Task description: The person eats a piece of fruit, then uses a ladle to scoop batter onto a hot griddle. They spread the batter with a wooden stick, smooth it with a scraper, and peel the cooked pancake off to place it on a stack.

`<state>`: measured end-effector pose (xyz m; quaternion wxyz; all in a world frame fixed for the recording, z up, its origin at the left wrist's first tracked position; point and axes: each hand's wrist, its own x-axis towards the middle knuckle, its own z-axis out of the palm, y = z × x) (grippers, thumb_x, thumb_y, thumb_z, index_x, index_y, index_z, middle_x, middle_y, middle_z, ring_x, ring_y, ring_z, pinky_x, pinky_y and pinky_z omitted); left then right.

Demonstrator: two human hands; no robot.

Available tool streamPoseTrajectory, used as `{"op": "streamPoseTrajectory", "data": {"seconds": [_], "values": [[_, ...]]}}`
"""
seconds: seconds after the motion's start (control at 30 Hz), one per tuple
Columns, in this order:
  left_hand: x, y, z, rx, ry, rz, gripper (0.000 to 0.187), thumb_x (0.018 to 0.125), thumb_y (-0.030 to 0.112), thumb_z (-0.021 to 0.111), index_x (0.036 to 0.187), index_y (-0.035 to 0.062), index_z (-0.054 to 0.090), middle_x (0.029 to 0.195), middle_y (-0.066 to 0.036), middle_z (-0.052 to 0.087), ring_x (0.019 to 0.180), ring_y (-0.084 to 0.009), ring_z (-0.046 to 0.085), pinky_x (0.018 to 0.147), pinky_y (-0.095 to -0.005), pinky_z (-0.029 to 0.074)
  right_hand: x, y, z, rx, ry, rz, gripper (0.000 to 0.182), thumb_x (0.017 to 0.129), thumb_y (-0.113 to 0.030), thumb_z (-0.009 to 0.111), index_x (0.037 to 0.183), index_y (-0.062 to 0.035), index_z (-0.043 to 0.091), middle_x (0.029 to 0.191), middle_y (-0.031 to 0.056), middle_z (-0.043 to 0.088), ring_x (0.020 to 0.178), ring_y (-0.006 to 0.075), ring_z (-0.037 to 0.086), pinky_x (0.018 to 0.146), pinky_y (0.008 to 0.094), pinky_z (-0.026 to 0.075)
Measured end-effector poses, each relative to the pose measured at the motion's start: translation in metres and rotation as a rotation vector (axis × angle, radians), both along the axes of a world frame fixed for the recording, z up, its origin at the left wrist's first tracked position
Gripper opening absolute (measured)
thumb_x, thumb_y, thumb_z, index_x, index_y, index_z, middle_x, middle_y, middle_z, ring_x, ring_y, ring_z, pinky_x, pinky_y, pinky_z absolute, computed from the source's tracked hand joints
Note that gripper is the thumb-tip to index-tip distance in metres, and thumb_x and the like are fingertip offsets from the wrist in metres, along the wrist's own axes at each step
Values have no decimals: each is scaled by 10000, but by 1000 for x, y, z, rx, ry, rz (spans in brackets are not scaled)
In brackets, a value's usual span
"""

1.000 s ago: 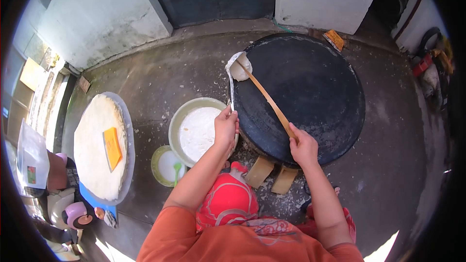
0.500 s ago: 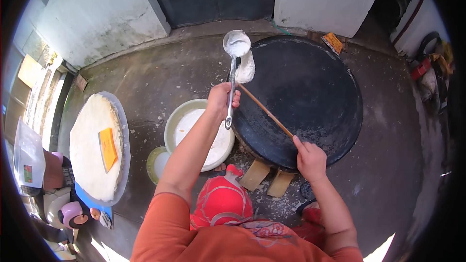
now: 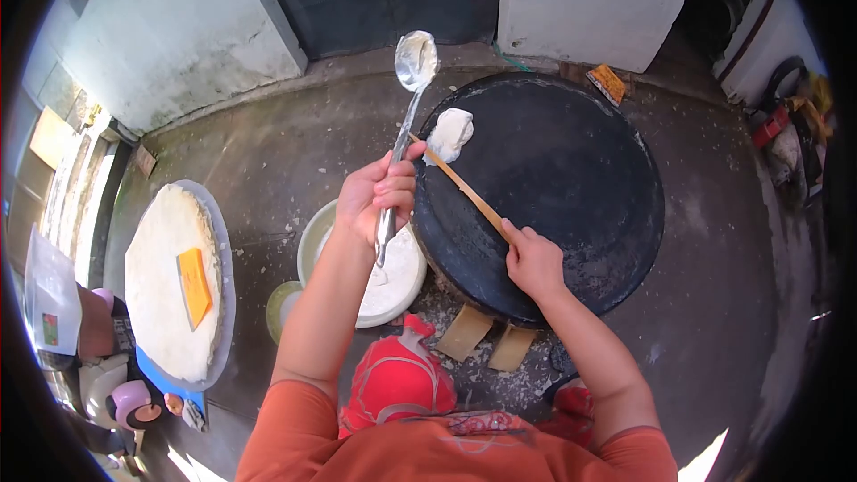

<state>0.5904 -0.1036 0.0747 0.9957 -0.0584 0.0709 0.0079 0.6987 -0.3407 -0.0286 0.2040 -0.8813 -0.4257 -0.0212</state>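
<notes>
My left hand (image 3: 379, 196) is closed round the metal handle of a ladle (image 3: 416, 61), whose bowl is raised, tilted and coated with white batter. In my right hand (image 3: 536, 263) is a thin wooden spreader (image 3: 466, 187), pointing up and left across the griddle. A thick white lump of batter (image 3: 451, 134) lies at the upper left of the large round black griddle (image 3: 562, 178). The spreader's far part lies at the lump's lower edge; whether it touches cannot be told. Below my left forearm stands a wide pale basin (image 3: 418, 284) of white batter, partly hidden.
At left, a stack of pale flat rounds (image 3: 165, 259) bears an orange scraper (image 3: 194, 287). A small green bowl (image 3: 278, 311) sits beside the basin. Another orange scraper (image 3: 607, 84) lies behind the griddle. Boards (image 3: 467, 332) stick out under its front edge.
The batter has left the ladle and now lies on the griddle. My left hand has moved left and nearer, tipping the ladle. My right hand has shifted up and left, turning the spreader.
</notes>
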Motion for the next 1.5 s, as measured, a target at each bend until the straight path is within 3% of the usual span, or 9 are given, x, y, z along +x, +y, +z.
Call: {"op": "streamPoseTrajectory", "data": {"seconds": [0.1, 0.27, 0.4, 0.6, 0.73, 0.9, 1.03, 1.37, 1.5], "values": [[-22, -2, -9, -12, 69, 32, 359, 945, 182, 306, 1179, -71, 407, 674, -39, 401, 480, -85, 363, 379, -210, 325, 35, 7, -9, -92, -377, -27, 475, 681, -117, 594, 1152, -105, 538, 768, 66, 531, 610, 229, 542, 558, 342, 464], [-87, 0, -45, -26, 208, 113, 369, 945, 187, 293, 1182, -71, 408, 641, -33, 393, 456, -86, 344, 366, -211, 311, 7, 2, 5, 214, 102, -81, 367, 712, -84, 565, 1074, -131, 599, 711, 114, 522, 731, 242, 588, 622, 363, 478], [-134, -8, -77, -137, 371, 175, 357, 937, 181, 305, 1167, -65, 423, 637, -33, 402, 450, -85, 350, 355, -208, 297, 42, -1, -12, -69, -283, -165, 390, 695, -106, 565, 1079, -159, 600, 755, 77, 520, 691, 247, 584, 621, 381, 485], [-187, -24, -123, -276, 565, 256, 329, 917, 152, 314, 1116, -70, 453, 630, -30, 415, 448, -85, 360, 358, -210, 301, 12, 13, -4, 183, 138, -145, 389, 693, -114, 562, 1080, -138, 595, 767, 109, 537, 736, 284, 586, 640, 387, 484], [-198, -27, -138, -364, 581, 279, 320, 894, 126, 322, 1098, -77, 462, 634, -29, 427, 447, -86, 370, 363, -211, 308, 68, 12, -20, -54, -275, -249, 445, 679, -118, 594, 1122, -160, 566, 793, 95, 516, 659, 266, 568, 607, 385, 491], [-201, -28, -153, -345, 567, 308, 319, 886, 113, 320, 1089, -86, 465, 634, -29, 430, 443, -87, 372, 368, -210, 316, 29, 32, -10, 254, 136, -270, 370, 707, -116, 548, 1073, -121, 597, 868, 102, 587, 829, 270, 595, 734, 373, 477], [-198, -32, -159, -356, 574, 301, 316, 887, 108, 319, 1087, -89, 464, 636, -32, 432, 451, -89, 377, 375, -210, 322, 55, 41, -9, -103, -255, -235, 442, 688, -70, 573, 1125, -118, 523, 788, 91, 534, 684, 266, 584, 594, 384, 490], [-196, -30, -167, -414, 599, 258, 302, 871, 77, 330, 1073, -102, 465, 605, -21, 430, 446, -90, 374, 377, -209, 329, 79, 12, -22, -37, -269, -361, 394, 695, -95, 576, 1088, -110, 575, 777, 89, 535, 665, 272, 574, 582, 392, 480], [-197, -27, -168, -425, 613, 264, 298, 859, 60, 335, 1076, -98, 467, 602, -20, 426, 440, -88, 369, 374, -207, 329, 74, 21, -8, 151, 150, -524, 403, 709, -123, 549, 1111, -119, 576, 790, 128, 597, 819, 290, 602, 723, 394, 483]]}}
